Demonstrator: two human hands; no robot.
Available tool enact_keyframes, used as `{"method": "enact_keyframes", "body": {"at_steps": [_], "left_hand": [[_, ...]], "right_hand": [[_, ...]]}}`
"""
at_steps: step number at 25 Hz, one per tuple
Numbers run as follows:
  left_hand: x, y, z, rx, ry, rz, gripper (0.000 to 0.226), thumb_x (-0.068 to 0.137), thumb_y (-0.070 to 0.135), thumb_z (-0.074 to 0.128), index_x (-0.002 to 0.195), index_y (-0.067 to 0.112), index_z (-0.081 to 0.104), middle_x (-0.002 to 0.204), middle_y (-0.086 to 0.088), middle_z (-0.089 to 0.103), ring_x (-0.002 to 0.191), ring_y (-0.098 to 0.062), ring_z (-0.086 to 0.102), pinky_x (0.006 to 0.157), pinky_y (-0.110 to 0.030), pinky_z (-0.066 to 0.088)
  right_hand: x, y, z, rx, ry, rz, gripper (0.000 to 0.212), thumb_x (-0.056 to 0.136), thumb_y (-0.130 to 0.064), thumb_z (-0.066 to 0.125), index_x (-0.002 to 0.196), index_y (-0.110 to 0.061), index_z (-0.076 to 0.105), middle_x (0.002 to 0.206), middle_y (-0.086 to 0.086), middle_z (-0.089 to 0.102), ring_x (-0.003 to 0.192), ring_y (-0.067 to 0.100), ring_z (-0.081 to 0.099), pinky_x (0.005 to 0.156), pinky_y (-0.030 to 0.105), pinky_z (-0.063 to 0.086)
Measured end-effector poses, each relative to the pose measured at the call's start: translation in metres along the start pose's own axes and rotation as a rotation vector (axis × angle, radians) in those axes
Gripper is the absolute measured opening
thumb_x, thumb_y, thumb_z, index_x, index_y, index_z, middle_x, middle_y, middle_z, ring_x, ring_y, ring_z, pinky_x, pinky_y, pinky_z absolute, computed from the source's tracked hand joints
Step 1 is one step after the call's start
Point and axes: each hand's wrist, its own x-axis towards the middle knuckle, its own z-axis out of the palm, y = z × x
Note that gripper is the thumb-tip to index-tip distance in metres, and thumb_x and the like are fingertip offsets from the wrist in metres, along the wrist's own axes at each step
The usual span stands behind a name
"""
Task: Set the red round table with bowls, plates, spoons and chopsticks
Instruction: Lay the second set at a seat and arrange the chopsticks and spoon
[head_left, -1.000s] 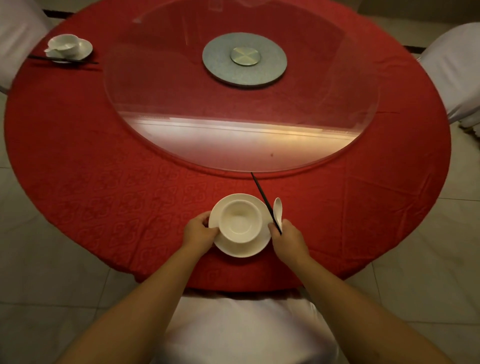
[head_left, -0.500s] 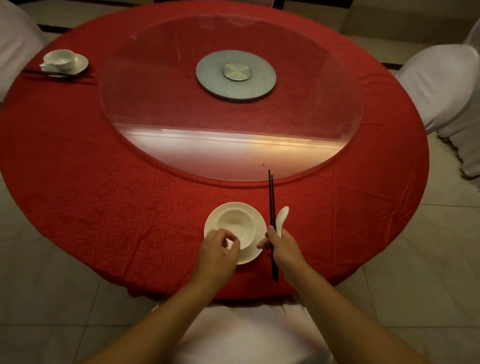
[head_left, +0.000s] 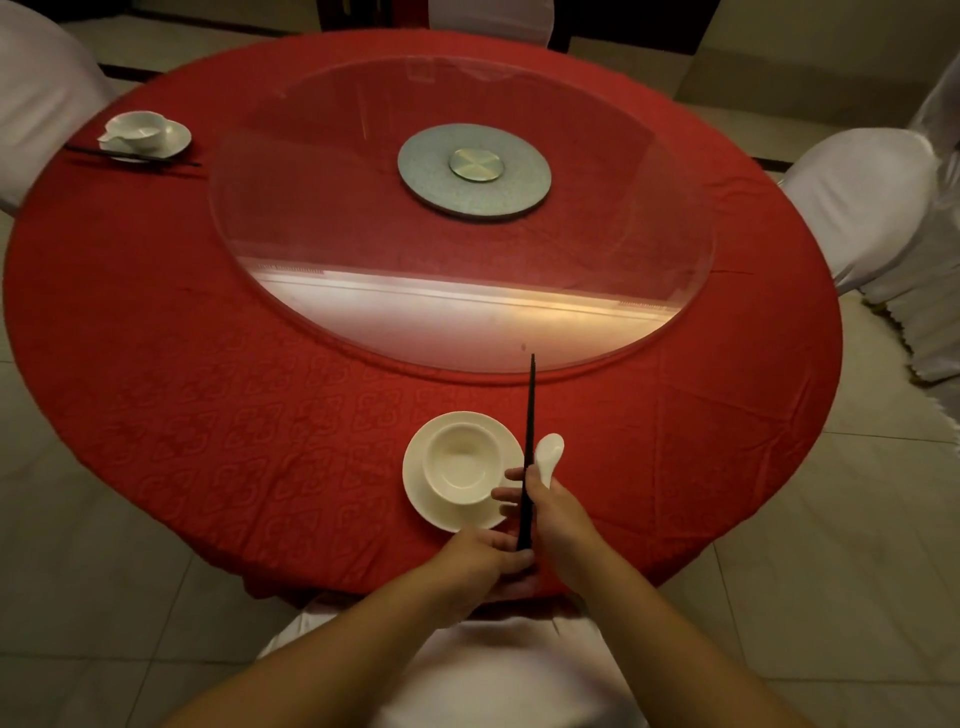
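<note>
Fingers (head_left: 511, 492) of right hand (head_left: 558, 514) pinch chopsticks (head_left: 529, 441) mid-length; left hand (head_left: 480, 564) grips their near end. Chopsticks lie along right of plate (head_left: 415, 467), tips toward glass turntable (head_left: 457, 312). Bowl (head_left: 460, 462) sits on plate, spoon (head_left: 549, 452) just beside chopsticks.

Progress, as judged: far-left setting (head_left: 143, 137) done, near one almost finished; rest of desk (head_left: 208, 389) unset.

Change: left hand left bowl, came to chopstick ends; chopsticks slid forward.

Two bare forearms and hands (head_left: 519, 540) (no sleeves, rings or watch in view)
</note>
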Motion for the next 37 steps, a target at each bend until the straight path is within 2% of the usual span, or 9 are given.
{"method": "enact_keyframes", "body": {"at_steps": [3,6,8,13,19,22,26,37], "left_hand": [[0.006,0.0,-0.003,-0.103,-0.002,-0.068,0.016,0.095,0.001,0.064,0.102,-0.004,0.077,0.106,-0.012,0.079,0.1,-0.022,0.076,0.077,-0.026,0.061],[0.013,-0.001,-0.006,-0.161,0.027,-0.108,0.019,0.095,-0.001,0.063,0.11,-0.01,0.072,0.112,-0.018,0.075,0.103,-0.023,0.074,0.077,-0.025,0.062],[0.019,-0.003,-0.008,-0.174,0.037,-0.126,0.022,0.095,-0.001,0.063,0.113,-0.012,0.07,0.117,-0.022,0.073,0.105,-0.025,0.074,0.077,-0.025,0.062],[0.032,-0.011,-0.011,-0.192,0.029,-0.147,0.019,0.096,-0.002,0.061,0.11,-0.007,0.072,0.11,-0.017,0.077,0.1,-0.022,0.076,0.076,-0.024,0.061],[0.039,-0.013,-0.017,-0.194,0.018,-0.19,0.021,0.097,0.0,0.059,0.113,-0.002,0.073,0.109,-0.014,0.078,0.101,-0.021,0.076,0.08,-0.025,0.061],[0.042,-0.014,-0.019,-0.222,0.0,-0.196,0.022,0.098,-0.001,0.058,0.113,-0.002,0.073,0.111,-0.014,0.077,0.102,-0.021,0.075,0.08,-0.025,0.061],[0.044,-0.015,-0.021,-0.253,-0.006,-0.187,0.024,0.098,0.0,0.057,0.117,0.001,0.072,0.112,-0.013,0.077,0.103,-0.024,0.075,0.08,-0.027,0.061],[0.041,-0.015,-0.017,-0.169,-0.011,-0.155,0.03,0.101,0.004,0.052,0.126,0.008,0.068,0.119,-0.011,0.075,0.107,-0.023,0.074,0.082,-0.027,0.061]], "right_hand": [[-0.002,0.01,-0.007,-0.132,0.088,-0.031,0.035,0.102,-0.051,0.044,0.113,-0.03,0.069,0.099,-0.004,0.078,0.094,0.017,0.072,0.072,0.032,0.055],[-0.003,0.02,-0.013,-0.153,0.183,-0.003,0.025,0.1,-0.042,0.053,0.104,-0.026,0.073,0.065,-0.008,0.069,0.064,0.013,0.065,0.056,0.029,0.051],[-0.004,0.027,-0.015,-0.161,0.203,0.02,0.021,0.096,-0.038,0.061,0.096,-0.022,0.074,0.057,-0.005,0.062,0.053,0.011,0.056,0.047,0.027,0.045],[-0.002,0.036,-0.016,-0.124,0.242,0.04,0.013,0.083,-0.024,0.079,0.087,-0.012,0.077,0.074,0.01,0.076,0.062,0.018,0.068,0.047,0.025,0.05],[0.007,0.046,-0.013,-0.092,0.241,0.073,0.011,0.084,-0.018,0.078,0.086,-0.008,0.077,0.079,0.019,0.076,0.065,0.023,0.067,0.056,0.031,0.052],[0.01,0.05,-0.012,-0.068,0.241,0.076,0.013,0.084,-0.018,0.077,0.087,-0.006,0.076,0.075,0.016,0.074,0.063,0.022,0.066,0.054,0.03,0.05],[0.012,0.052,-0.011,-0.055,0.246,0.072,0.012,0.084,-0.02,0.077,0.086,-0.009,0.077,0.08,0.015,0.077,0.067,0.023,0.069,0.054,0.03,0.051],[0.008,0.055,-0.007,-0.025,0.236,0.061,0.01,0.087,-0.018,0.075,0.089,-0.009,0.077,0.076,0.01,0.078,0.071,0.021,0.075,0.053,0.027,0.055]]}}
